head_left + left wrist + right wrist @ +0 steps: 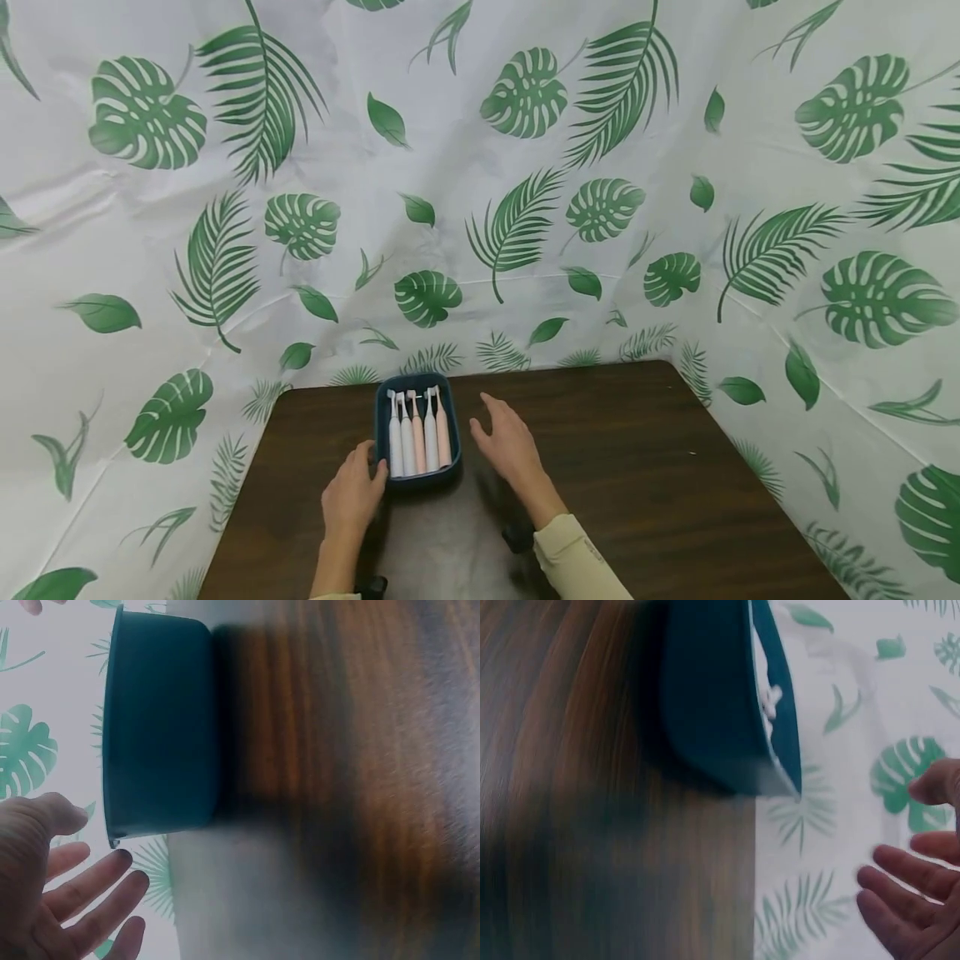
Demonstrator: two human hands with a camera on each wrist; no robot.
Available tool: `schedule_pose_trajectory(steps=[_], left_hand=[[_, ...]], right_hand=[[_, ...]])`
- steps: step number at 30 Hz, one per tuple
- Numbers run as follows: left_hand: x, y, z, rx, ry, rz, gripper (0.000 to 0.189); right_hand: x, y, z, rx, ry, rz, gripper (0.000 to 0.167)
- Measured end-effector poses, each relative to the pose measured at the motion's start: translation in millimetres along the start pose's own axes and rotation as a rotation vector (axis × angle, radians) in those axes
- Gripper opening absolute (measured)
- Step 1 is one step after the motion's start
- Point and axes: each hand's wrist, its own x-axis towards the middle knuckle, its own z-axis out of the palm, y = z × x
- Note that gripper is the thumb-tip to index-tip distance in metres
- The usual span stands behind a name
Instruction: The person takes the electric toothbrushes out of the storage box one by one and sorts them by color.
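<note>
A dark blue bin (pixel 418 480) stands on the table, its side wall (pixel 161 724) filling much of the left wrist view. Inside lie several electric toothbrushes (pixel 407 446), white and pink, side by side with their heads toward the back. My left hand (pixel 351 492) is at the bin's left front corner, fingers spread and relaxed; whether it touches the bin I cannot tell. To the right of the bin, apart from it, my right hand (pixel 512 442) hovers with loose fingers and nothing in them. In the right wrist view the bin (pixel 712 697) shows its outer wall and rim.
The dark wooden table (pixel 637 467) extends to both sides of the bin, with a greyish sheen in front of it. Behind and beside the table hangs a white cloth (pixel 465 333) with green leaves. Dark wrist devices (pixel 517 537) sit near both sleeves.
</note>
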Motion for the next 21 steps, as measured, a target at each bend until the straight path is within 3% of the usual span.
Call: schedule_pose_trajectory(steps=[5,11,21], left_hand=[[1.3,0.1,4.1,-0.021,-0.040,-0.035,0.049],[1.5,-5.0,4.4,-0.088,-0.064,-0.078,0.050],[0.6,-14.6,13.6,-0.168,-0.099,-0.116,0.051]], right_hand=[[7.8,-19.4,19.6,-0.030,-0.061,0.024,0.040],[13.3,-43.5,41.5,-0.066,-0.151,0.063,0.034],[17.9,-58.0,69.8,-0.239,-0.190,0.099,0.028]])
